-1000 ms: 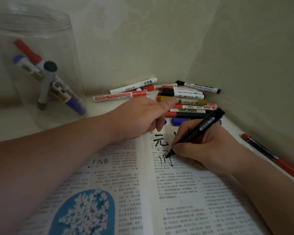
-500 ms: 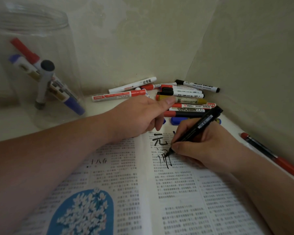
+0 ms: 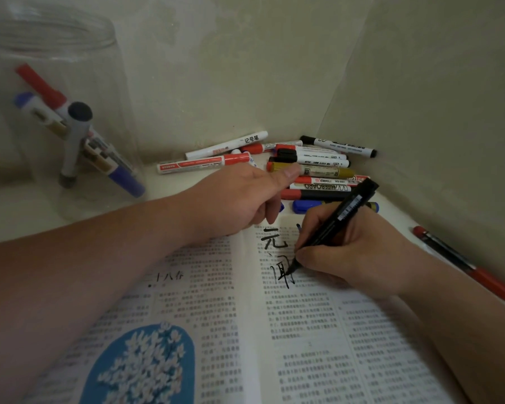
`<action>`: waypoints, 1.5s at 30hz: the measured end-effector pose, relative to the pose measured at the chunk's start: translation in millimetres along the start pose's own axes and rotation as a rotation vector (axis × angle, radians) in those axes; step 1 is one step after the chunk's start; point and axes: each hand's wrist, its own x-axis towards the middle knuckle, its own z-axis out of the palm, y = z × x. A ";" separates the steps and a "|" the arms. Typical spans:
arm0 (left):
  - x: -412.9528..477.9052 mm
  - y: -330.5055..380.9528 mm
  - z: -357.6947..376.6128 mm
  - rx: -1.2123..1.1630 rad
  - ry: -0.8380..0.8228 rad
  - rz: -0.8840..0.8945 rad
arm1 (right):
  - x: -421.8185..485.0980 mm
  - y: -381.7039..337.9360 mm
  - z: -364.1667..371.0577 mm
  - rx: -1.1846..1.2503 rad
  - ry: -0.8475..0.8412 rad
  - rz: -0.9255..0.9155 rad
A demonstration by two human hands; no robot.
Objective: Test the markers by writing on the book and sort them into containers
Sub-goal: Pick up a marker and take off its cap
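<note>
An open book with printed text lies in front of me. My right hand grips a black marker, and its tip touches the right page beside black handwritten characters. My left hand rests on the book's top edge near the spine, fingers curled under and thumb stretched out; nothing shows inside it. Behind the hands lies a pile of markers in red, black, gold and blue. A clear plastic jar at the far left holds several markers.
Two walls meet in a corner right behind the marker pile. A red and black pen lies on the white surface to the right of the book, along the right wall. A loose blue cap sits just above the book.
The black marker's tip has moved a little down and right as more strokes appeared on the lower character. My left hand has stayed in place.
</note>
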 end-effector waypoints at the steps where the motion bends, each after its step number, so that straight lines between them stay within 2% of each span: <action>1: 0.1 -0.9 -0.2 -0.003 -0.012 0.010 | 0.4 0.6 -0.8 -0.006 0.004 0.005; 7: 0.2 -9.5 -0.4 -0.099 0.135 0.181 | 0.9 4.4 -1.4 0.063 0.006 -0.013; 10: 3.7 -9.4 2.4 -0.202 0.108 0.166 | 2.4 10.4 -9.5 0.290 0.121 -0.081; 13: 3.3 -14.5 9.0 -0.107 0.049 0.267 | 5.6 10.1 -20.2 0.595 0.234 -0.195; 15: 1.2 -15.1 12.4 -0.093 0.007 0.285 | 6.2 8.5 -24.3 0.667 0.334 -0.236; 19: -4.2 -8.1 15.2 -0.138 -0.040 0.294 | 3.7 7.0 -25.2 0.564 0.426 -0.281; 30: -8.1 -1.8 18.2 -0.100 -0.021 0.262 | 0.0 1.4 -11.8 0.390 0.364 -0.290; 38: -9.2 1.5 19.3 -0.008 -0.004 0.253 | 5.9 6.5 0.7 0.068 0.335 -0.270; 42: -5.8 -3.8 18.1 -0.109 -0.016 0.251 | 8.5 7.8 4.3 0.089 0.387 -0.298; 45: -4.6 -4.9 18.2 -0.149 -0.028 0.242 | 10.5 6.2 6.0 -0.003 0.494 -0.393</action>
